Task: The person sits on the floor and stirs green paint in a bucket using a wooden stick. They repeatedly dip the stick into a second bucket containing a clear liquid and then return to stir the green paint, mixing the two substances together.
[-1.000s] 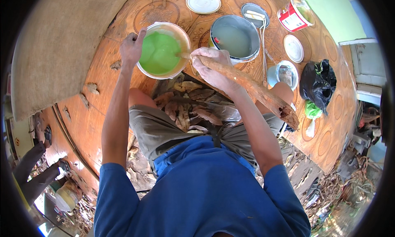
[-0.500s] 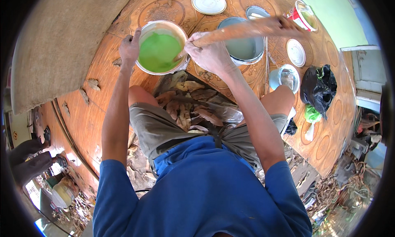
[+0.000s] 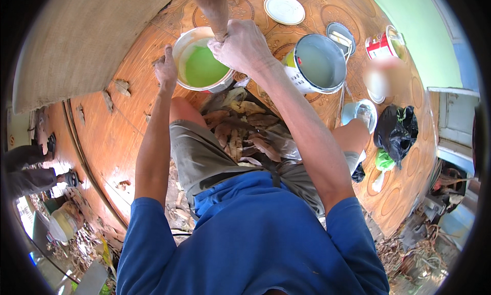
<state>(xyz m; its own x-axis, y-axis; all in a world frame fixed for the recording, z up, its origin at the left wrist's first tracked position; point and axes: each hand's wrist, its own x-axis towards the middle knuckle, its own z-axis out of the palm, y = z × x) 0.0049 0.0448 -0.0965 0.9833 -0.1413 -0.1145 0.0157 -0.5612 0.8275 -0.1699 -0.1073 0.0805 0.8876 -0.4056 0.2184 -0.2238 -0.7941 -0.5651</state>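
My left hand [image 3: 165, 70] grips the left rim of a white bucket [image 3: 185, 39] holding green liquid [image 3: 202, 71]. My right hand [image 3: 240, 49] is closed around a thick, rough wooden stick [image 3: 209, 3] over that bucket; the stick rises out of the top of the picture, and its lower end is hidden by the hand. Just right of these stands a dark-rimmed bucket [image 3: 318, 64] of cloudy grey liquid.
Around me are a white lid [image 3: 284, 9], tray with roller [image 3: 341, 34], red-white bucket [image 3: 381, 45], blurred patch, small pail [image 3: 352, 112], black bag [image 3: 396, 136], wooden boards [image 3: 112, 141], leaves [image 3: 232, 131], cloth-like panel [image 3: 76, 49]. Another person's legs [image 3: 33, 177] show at left.
The stick has swung from pointing rightward to upright, toward the top edge. My right hand has moved up with it. The buckets sit farther right in the picture as the view shifted.
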